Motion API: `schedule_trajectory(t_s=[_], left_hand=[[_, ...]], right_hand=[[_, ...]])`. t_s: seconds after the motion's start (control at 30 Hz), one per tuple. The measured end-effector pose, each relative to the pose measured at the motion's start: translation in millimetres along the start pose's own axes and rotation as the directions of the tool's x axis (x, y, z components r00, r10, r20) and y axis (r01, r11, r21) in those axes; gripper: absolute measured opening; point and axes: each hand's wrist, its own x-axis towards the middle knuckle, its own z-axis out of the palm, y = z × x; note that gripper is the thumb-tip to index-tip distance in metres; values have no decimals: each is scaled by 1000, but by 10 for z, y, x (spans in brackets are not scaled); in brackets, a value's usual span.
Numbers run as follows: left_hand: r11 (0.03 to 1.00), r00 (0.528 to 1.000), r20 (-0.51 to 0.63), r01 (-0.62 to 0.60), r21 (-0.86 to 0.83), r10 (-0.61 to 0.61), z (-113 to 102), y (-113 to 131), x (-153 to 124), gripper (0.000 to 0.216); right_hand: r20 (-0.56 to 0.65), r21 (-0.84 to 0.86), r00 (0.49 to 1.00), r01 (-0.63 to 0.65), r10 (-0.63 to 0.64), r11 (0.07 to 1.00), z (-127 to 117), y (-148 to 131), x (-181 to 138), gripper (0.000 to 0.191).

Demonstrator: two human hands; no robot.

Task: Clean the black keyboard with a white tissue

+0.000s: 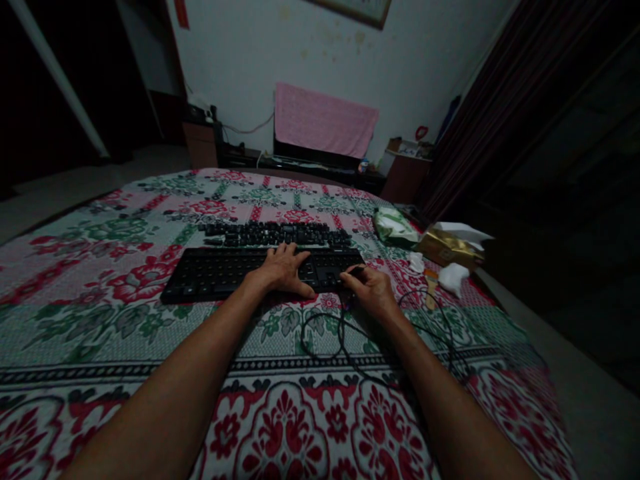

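A black keyboard (200,273) lies flat on the patterned bedspread, most of its keycaps off. My left hand (286,270) rests on its middle with the fingers spread, thumb toward the near edge. At the keyboard's right end, my right hand (370,287) is closed in a pinch over the number pad. Something small and dark shows at its fingertips, too unclear to name. Behind the keyboard, loose black keycaps (275,233) lie in a long heap. A thin black cable (343,333) loops over the bedspread below and beside my right hand.
To the right lie a small brush (431,291), crumpled white tissue (453,279), a gold tissue box (453,248) and a green-and-white packet (395,227). Beyond the bed, a pink towel (325,120) covers something against the wall. A dark curtain (480,100) hangs at the right.
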Motion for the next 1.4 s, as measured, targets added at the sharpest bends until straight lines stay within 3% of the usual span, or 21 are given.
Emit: schedule_trajectory(t_s=[0.4, 0.63, 0.77, 0.87, 1.07, 1.23, 1.4], left_hand=[[1000, 1000, -18, -12, -23, 11, -22, 10, -34, 110], [999, 1000, -17, -12, -32, 12, -38, 26, -53, 109], [999, 1000, -19, -21, -36, 21, -47, 29, -58, 109], [999, 1000, -20, -16, -34, 15, -36, 26, -50, 110], [999, 999, -32, -17, -42, 16, -9, 10, -34, 111], [998, 999, -31, -15, -62, 13, -13, 11, -33, 110], [998, 999, -29, -21, -55, 20, -17, 3, -37, 110]], right_hand=[[90, -360, 989, 143, -119, 922, 32, -148, -2, 17], [69, -364, 996, 76, -54, 928, 35, -129, 31, 17], [78, -365, 993, 109, -87, 924, 23, -125, 44, 18], [75, -330, 992, 117, -98, 937, -8, -128, 52, 19], [31, -205, 999, -6, 13, 979, -34, -21, 95, 22], [33, 13, 997, -75, 75, 997, -13, 108, 121, 24], [22, 200, 976, -217, 217, 955, -38, 37, 139, 27]])
